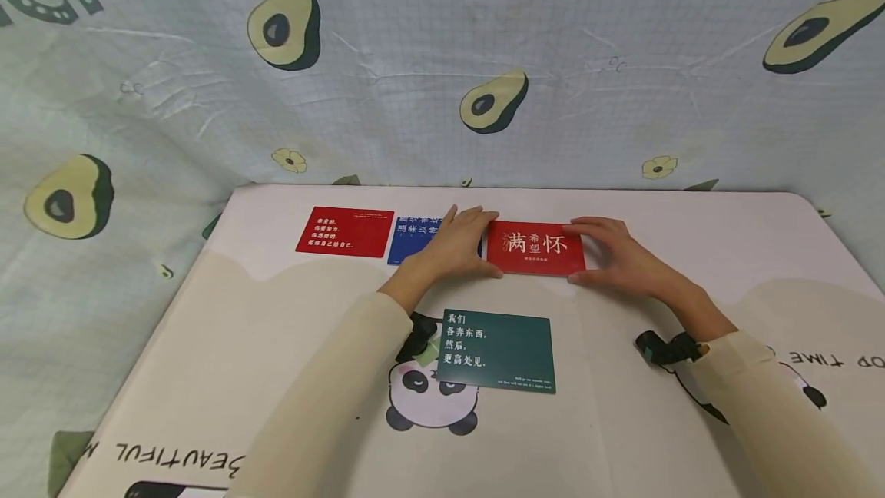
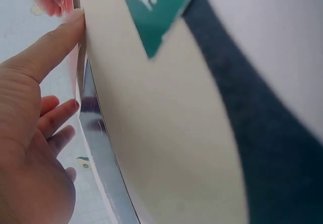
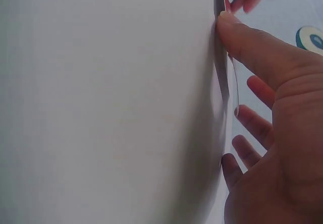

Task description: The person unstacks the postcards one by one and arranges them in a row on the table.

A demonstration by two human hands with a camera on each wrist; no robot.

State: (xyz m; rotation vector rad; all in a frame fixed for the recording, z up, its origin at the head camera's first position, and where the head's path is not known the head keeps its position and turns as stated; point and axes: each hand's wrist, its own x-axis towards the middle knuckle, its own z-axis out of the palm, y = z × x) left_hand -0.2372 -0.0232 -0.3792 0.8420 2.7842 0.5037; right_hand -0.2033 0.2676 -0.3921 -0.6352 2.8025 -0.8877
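A red card point(image 1: 535, 248) with large white characters lies near the far edge of the table, between both hands. At its left end, my left hand point(image 1: 456, 248) holds the corners, thumb at the near edge and index finger at the far one. My right hand point(image 1: 622, 256) holds the right end the same way. The right thumb point(image 3: 242, 35) presses against the card's near edge in the right wrist view. Beneath the left hand a blue card point(image 1: 408, 240) is partly hidden. A green card point(image 1: 496, 352) with white writing lies closer to me, over a printed panda.
Another red card point(image 1: 346, 232) lies left of the blue one, in the same row. The table point(image 1: 691, 452) has a pale cover with printed figures and lettering. Behind it hangs a curtain point(image 1: 387, 98) with avocado prints. A dark strap device point(image 1: 667, 346) sits at the right wrist.
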